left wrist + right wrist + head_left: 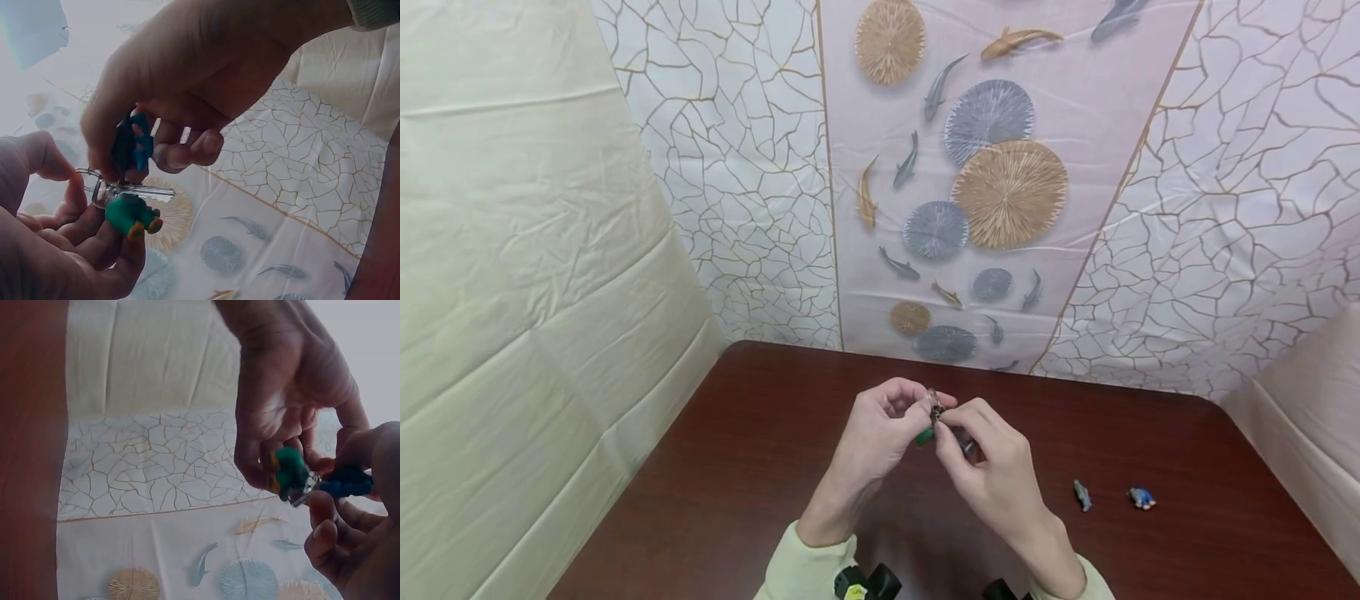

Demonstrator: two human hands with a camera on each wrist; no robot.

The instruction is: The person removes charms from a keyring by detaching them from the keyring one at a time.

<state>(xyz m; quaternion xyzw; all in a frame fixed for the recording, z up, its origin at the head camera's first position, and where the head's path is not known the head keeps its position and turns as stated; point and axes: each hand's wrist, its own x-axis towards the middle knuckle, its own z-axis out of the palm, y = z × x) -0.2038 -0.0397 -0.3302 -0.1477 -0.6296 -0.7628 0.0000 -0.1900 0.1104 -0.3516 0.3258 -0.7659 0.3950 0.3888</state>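
Note:
Both hands meet above the table around a small metal key ring with a key (153,191) and a green figure charm with orange feet (128,215). My left hand (880,429) pinches the ring (87,172) between fingertips, and the green charm (924,436) lies against its fingers. In my right hand (996,462), thumb and fingertips pinch close to the ring; a blue figure charm (142,144) is held within that hand. The right wrist view shows the blue charm (344,487) beside the green one (289,469). Fingers partly hide the joint between ring and charms.
Two small figures lie on the dark red-brown table (737,467) to the right: a greyish one (1082,495) and a blue one (1142,498). Behind the table hangs a patterned cloth (947,275), with cream cloth (550,292) at the left side.

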